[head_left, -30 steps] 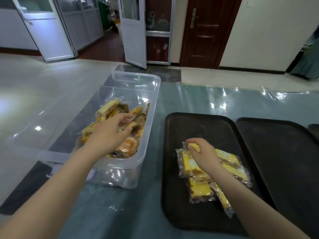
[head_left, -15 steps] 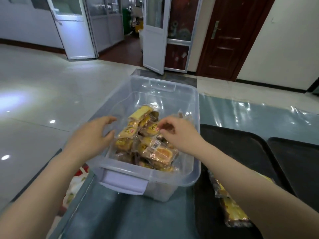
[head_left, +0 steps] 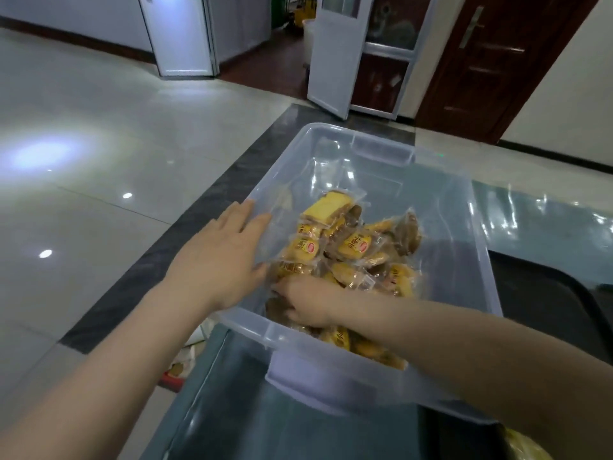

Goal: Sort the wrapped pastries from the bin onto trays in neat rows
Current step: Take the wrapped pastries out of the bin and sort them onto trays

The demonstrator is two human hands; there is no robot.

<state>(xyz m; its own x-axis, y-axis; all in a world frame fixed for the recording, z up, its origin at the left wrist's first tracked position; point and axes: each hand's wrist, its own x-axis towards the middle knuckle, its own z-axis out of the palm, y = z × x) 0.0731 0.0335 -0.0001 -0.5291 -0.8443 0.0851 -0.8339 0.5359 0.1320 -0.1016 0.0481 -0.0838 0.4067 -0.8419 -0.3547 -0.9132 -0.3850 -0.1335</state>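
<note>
From the head camera, my left hand lies flat on the left wall of the clear plastic bin, fingers straight and spread along the rim, gripping nothing. My right hand is down inside the bin at its near left corner, dug in among the wrapped pastries; its fingers curl down into the pile, but the packets hide the tips, so I cannot tell whether they have hold of one. The pastries, yellow and brown in clear wrappers, sit heaped in the near half of the bin. The bin rests on the blue-grey table. Just right of the bin lies a dark tray, with a yellow packet on it at the bottom right edge.
</note>
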